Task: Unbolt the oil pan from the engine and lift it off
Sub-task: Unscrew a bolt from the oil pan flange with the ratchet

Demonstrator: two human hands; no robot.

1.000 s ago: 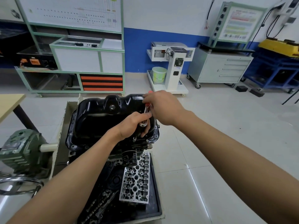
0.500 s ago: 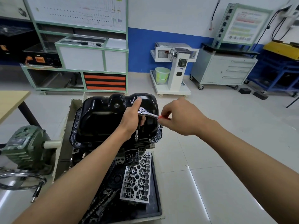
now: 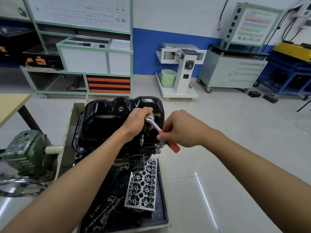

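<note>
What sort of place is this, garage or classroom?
Most likely an automotive training workshop. An engine with its black oil pan uppermost sits on a stand, a bare cylinder head lies in a tray below it, and wiring-diagram trainer boards line the far wall.

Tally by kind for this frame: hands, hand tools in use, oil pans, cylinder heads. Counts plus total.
hands: 2 (left hand, right hand)
ratchet wrench: 1
oil pan: 1
cylinder head: 1
Total: 5
</note>
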